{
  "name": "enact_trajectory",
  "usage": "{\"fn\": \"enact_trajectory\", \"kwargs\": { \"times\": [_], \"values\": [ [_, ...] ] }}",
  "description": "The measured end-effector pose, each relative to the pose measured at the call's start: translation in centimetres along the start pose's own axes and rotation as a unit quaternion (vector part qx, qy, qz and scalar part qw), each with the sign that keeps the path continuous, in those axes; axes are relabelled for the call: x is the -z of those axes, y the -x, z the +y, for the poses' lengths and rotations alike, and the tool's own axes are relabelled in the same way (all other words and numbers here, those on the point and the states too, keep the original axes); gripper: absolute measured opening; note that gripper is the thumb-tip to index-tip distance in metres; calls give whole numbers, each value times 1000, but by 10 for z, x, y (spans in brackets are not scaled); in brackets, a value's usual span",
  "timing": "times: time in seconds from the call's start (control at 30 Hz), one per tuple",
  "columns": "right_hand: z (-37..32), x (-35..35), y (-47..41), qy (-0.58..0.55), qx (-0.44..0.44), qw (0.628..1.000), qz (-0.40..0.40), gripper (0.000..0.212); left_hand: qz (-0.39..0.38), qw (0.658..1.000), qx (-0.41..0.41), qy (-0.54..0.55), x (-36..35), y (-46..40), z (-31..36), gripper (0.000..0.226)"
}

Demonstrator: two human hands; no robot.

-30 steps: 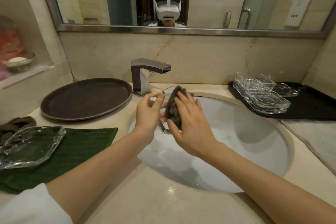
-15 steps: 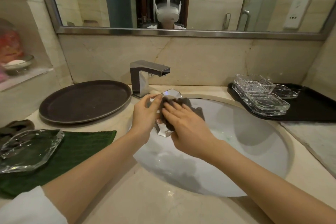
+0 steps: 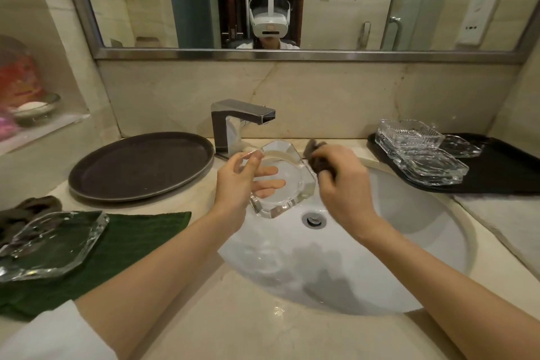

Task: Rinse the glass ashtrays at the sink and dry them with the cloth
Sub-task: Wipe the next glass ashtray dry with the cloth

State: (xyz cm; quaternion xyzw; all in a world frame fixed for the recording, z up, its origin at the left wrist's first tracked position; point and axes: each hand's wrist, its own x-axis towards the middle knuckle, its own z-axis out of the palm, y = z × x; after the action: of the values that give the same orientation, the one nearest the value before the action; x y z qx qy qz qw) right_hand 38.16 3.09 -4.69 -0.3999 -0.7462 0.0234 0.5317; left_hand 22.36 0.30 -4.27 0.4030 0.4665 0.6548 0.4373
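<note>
Over the white sink, my left hand holds a clear faceted glass ashtray tilted up, thumb on its near rim and fingers showing through the glass from behind. My right hand grips a bunched dark cloth just right of the ashtray, apart from the glass. Another glass ashtray lies on a green towel at the left. Several glass ashtrays are stacked on a black tray at the right.
A square metal faucet stands behind the sink, with no water running. A round dark tray sits left of it. A dark rag lies by the green towel. A wall niche at the far left holds a dish.
My right hand has pulled the cloth off the ashtray and moved right. The ashtray, earlier mostly covered, now faces me, held by my left hand alone.
</note>
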Motion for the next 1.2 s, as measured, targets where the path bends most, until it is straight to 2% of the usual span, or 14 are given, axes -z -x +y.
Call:
{"fn": "enact_trajectory", "kwargs": {
  "times": [0.03, 0.07, 0.13, 0.2, 0.27, 0.37, 0.43, 0.5, 0.6, 0.7, 0.93, 1.0, 1.1, 1.2],
  "values": [
    [-4, 4, -3, -116, -138, 984, 0, 24, -9, 1000, 6, 20, -1, 1, 1, 17],
    [-8, 6, -5, -233, -249, 939, -35, 19, -17, 999, 10, 33, -2, 1, 1, 16],
    [-13, 8, -7, -349, -347, 863, -118, 13, -24, 999, 9, 26, -4, 1, 2, 20],
    [-17, 11, -6, -332, -358, 852, -189, 29, -21, 1000, -2, -8, -4, 1, 2, 27],
    [-20, 13, -6, -318, -357, 850, -219, 16, -12, 998, -7, -55, -3, 0, -1, 29],
    [-19, 8, -7, -258, -367, 881, -153, 14, 14, 977, 6, -212, -2, 0, -7, 45],
    [-19, 1, -3, -119, -267, 953, -76, 20, 12, 977, 69, -203, -6, 4, -4, 59],
    [-15, -10, 6, 19, -74, 997, -20, 26, -69, 980, 186, -30, -11, 6, 2, 70],
    [-10, -20, 23, 116, 183, 976, 14, 19, -165, 929, 275, 183, -7, 3, 6, 71],
    [-16, -25, 31, 141, 304, 942, -8, 13, -145, 920, 279, 233, -4, 7, -1, 46],
    [-17, -11, 32, 72, 324, 929, -164, 36, -168, 936, 197, 237, 5, 3, -4, 31],
    [-9, -9, 21, 63, 288, 944, -147, 39, -192, 929, 184, 257, 5, 3, -1, 30],
    [7, -5, 0, 71, 158, 983, -65, 39, -209, 930, 171, 247, 3, 3, -2, 34],
    [-5, -13, 24, 83, 211, 972, -62, 36, -201, 924, 177, 272, 2, 2, -5, 30]
  ]
}}
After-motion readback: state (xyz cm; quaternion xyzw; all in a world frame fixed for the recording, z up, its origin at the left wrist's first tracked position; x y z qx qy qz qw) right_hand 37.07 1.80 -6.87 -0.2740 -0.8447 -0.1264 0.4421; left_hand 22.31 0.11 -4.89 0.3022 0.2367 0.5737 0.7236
